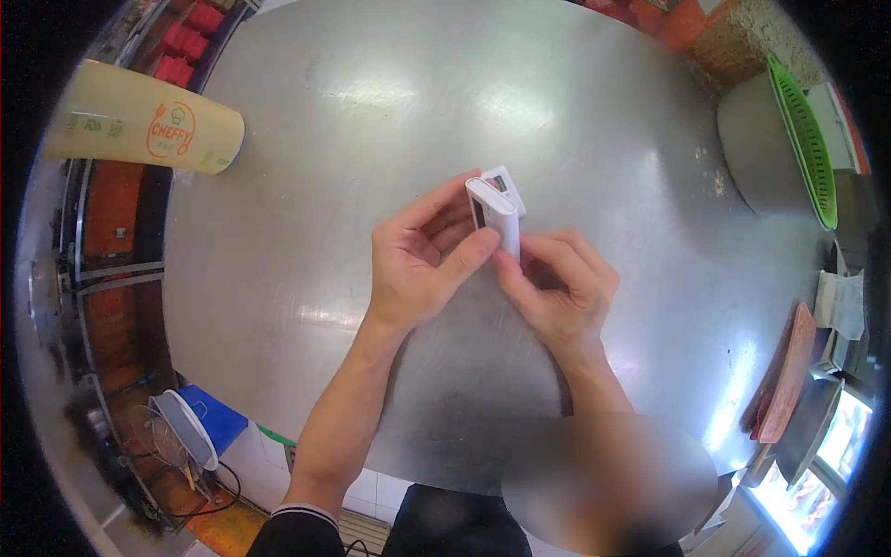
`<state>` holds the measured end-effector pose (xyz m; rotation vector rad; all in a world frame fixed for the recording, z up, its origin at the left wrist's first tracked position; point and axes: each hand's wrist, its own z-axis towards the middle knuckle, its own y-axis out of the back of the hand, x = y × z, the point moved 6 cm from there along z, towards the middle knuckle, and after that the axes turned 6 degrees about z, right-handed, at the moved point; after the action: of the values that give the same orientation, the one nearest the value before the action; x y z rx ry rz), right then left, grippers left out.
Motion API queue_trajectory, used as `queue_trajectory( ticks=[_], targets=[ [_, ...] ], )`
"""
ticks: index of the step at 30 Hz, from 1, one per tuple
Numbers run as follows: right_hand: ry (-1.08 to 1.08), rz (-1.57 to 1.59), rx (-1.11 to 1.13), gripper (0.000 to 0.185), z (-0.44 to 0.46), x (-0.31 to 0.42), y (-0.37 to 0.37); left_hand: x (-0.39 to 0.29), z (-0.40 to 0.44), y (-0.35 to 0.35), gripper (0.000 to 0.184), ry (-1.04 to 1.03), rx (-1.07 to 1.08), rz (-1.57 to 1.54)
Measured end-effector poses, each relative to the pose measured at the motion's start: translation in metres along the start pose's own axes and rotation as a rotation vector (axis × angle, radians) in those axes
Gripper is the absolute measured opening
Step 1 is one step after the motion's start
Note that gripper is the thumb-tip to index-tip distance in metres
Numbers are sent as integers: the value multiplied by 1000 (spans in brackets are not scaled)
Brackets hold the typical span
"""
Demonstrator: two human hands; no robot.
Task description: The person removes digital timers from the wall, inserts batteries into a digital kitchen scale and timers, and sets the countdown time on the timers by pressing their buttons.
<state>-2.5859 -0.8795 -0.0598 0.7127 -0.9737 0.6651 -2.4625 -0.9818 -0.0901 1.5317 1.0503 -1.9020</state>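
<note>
A small white plastic device (pixel 504 227) with a dark panel on one side is held up over the metal table (pixel 278 223). Behind its top edge a flat white piece (pixel 509 188) with a small dark window sticks out; whether the two are joined I cannot tell. My left hand (pixel 422 246) is closed on the device, thumb in front and fingers behind. My right hand (pixel 566 278) pinches at its lower right edge with thumb and bent fingers. What lies under the right fingertips is hidden.
At the upper left stands a yellowish roll (pixel 209 130) printed "CHEFFY". A large metal pot (pixel 756 139) with a green basket (pixel 806 139) is at the upper right. Wooden boards (pixel 787 371) lean along the right edge. A round blurred patch covers the bottom right.
</note>
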Motion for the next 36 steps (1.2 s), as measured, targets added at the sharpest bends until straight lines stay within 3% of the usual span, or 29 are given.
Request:
queue_trajectory(
  ticks=[8, 15, 17, 24, 36],
  targets=[
    [96, -149, 55, 33, -4, 3, -7, -9, -4, 1, 66, -119, -53, 108],
    [107, 1, 98, 32, 4, 10, -5, -14, -6, 0, 68, -242, 31, 281],
    [-60, 178, 80, 32, 3, -2, -1, -14, -5, -2, 69, -264, 48, 328],
    [-124, 247, 104, 32, 0, -10, 2, -17, -4, -5, 66, -355, 56, 449],
    [65, 103, 127, 25, -1, 1, 0, -16, -4, -2, 60, -261, 114, 405]
  ],
)
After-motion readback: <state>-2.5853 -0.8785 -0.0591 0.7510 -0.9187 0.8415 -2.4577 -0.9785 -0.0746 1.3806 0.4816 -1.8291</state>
